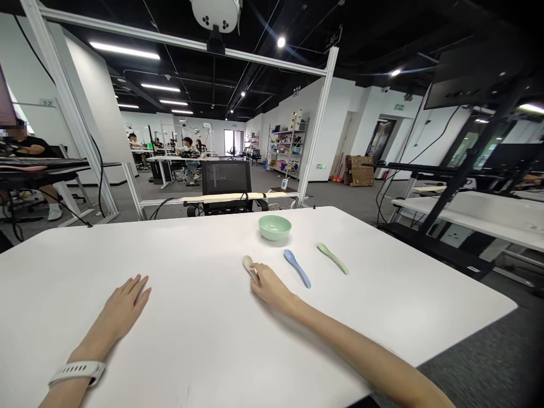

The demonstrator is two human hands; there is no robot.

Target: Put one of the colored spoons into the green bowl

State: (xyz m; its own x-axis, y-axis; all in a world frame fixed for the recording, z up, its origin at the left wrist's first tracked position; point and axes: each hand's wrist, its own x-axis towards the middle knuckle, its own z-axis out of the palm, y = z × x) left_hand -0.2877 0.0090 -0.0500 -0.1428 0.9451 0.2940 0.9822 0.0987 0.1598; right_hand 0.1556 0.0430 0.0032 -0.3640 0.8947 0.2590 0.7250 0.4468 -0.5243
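Observation:
My right hand (271, 288) is closed around the handle of a beige spoon (247, 262), whose bowl end points away from me by the table surface. Just right of that hand lies a blue spoon (297, 268), and farther right a light green spoon (333, 259). Behind the spoons stands a pale green bowl (275, 228), upright. Over on the left, my left hand (124, 306) rests flat on the table with its fingers stretched out, holding nothing. A white band circles the left wrist.
The white table (187, 334) has rounded far corners. A metal frame (317, 124) rises behind its far edge, with a black mesh chair (226, 178) beyond. At the right stands another white desk (480, 218). Several people sit at desks in the background.

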